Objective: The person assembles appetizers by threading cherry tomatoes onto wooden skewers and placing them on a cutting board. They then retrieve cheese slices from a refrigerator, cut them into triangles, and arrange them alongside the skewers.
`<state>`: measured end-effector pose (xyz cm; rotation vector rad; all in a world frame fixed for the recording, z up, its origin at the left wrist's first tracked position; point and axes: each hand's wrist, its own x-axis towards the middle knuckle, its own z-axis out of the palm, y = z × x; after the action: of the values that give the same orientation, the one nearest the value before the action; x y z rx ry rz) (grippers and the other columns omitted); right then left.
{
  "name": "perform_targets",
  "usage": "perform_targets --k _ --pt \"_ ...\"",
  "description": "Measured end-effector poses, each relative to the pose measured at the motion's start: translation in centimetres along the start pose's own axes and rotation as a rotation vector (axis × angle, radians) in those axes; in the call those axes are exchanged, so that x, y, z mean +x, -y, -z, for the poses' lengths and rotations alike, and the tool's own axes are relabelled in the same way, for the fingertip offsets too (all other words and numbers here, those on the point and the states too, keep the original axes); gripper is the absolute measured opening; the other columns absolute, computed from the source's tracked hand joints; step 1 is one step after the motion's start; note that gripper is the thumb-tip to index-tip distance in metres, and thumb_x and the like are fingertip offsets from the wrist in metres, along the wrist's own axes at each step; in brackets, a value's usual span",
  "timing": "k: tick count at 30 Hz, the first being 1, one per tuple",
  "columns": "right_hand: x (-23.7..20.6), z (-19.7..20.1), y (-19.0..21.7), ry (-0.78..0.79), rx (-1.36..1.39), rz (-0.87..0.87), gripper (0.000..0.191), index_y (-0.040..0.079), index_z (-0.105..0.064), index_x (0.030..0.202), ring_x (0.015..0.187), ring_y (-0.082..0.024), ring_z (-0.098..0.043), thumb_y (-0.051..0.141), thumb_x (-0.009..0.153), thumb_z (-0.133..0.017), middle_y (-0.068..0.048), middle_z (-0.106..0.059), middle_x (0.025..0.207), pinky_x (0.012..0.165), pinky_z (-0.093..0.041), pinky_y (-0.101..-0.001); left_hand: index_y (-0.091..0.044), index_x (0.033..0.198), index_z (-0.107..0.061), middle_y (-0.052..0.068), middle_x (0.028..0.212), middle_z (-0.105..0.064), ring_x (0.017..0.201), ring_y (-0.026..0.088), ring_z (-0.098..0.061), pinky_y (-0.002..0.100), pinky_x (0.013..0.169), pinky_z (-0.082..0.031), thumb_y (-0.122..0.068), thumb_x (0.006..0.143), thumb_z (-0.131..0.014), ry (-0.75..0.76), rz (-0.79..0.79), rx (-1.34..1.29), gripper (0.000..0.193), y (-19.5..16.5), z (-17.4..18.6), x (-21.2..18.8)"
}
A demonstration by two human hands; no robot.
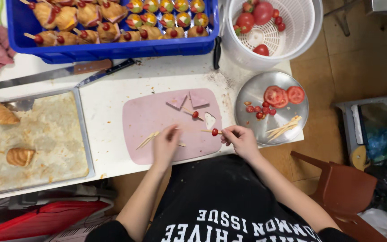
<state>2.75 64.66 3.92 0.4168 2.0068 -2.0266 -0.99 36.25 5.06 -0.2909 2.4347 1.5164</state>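
Pink board [153, 121]: right hand [240, 140] seemingly pinches skewer [212, 131]

The white table [108, 105] carries a pink cutting board [148, 121] under the hands, a baking tray [54, 134] to their left, a steel plate [269, 116] to their right, and a blue crate [113, 48] beyond them.

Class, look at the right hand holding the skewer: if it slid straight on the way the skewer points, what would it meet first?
Probably the left hand: the right hand aims its skewer, tomato first, leftward across the pink board; heights are unclear.
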Motion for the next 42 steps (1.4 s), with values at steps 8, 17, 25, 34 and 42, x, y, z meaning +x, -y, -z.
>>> perform_targets --k 8,17,25,34,42 --pt "2.1 -2.7 -4.7 0.065 -0.218 -0.215 0.024 0.005 -0.072 0.114 0.065 -0.01 -0.068 0.019 0.096 -0.066 -0.004 -0.076 0.087 0.06 -0.055 -0.026 -0.009 0.1 -0.074 0.008 0.113 -0.064 0.108 0.032 -0.058 0.042 0.093 -0.049 -0.016 0.087 -0.078 -0.164 -0.212 0.6 0.015 7.6 7.1 1.1" --pt "-3.1 -4.1 4.3 0.043 -0.476 0.305 0.04 0.005 -0.065 0.126 0.082 -0.023 -0.07 0.017 0.089 -0.073 -0.012 -0.07 0.115 0.072 -0.058 -0.032 -0.006 0.095 -0.072 0.011 0.096 -0.072 0.093 0.032 -0.067 0.044 0.085 -0.052 -0.007 0.084 -0.074 0.053 -0.627 0.347 0.011 -0.7 3.5 1.4" --pt "-5.5 0.3 3.8 -0.155 -0.286 -0.007 0.029 0.004 -0.071 0.122 0.065 -0.014 -0.071 0.015 0.096 -0.067 -0.008 -0.078 0.086 0.064 -0.059 -0.0276 -0.005 0.105 -0.07 0.01 0.099 -0.072 0.095 0.03 -0.07 0.04 0.083 -0.056 -0.017 0.085 -0.079 0.615 -0.663 0.097 0.025 -10.0 -8.0 2.3" --pt "-8.8 11.9 -3.7 -0.55 0.159 -0.053 0.022 -0.003 -0.072 0.115 0.07 -0.012 -0.068 0.011 0.103 -0.06 -0.009 -0.077 0.092 0.062 -0.055 -0.0256 -0.007 0.109 -0.071 0.009 0.102 -0.068 0.099 0.032 -0.065 0.047 0.08 -0.052 -0.026 0.075 -0.078 0.474 -0.889 0.759 0.039 -10.9 -22.3 9.5" --pt "-7.4 18.8 -4.5 -0.469 0.217 -0.043 0.024 -0.004 -0.071 0.118 0.071 -0.012 -0.068 0.009 0.102 -0.06 -0.009 -0.073 0.09 0.065 -0.057 -0.026 -0.01 0.102 -0.073 0.006 0.101 -0.068 0.098 0.027 -0.064 0.044 0.081 -0.051 -0.022 0.089 -0.068 0.37 -0.827 0.803 0.018 -8.9 -25.1 9.6"
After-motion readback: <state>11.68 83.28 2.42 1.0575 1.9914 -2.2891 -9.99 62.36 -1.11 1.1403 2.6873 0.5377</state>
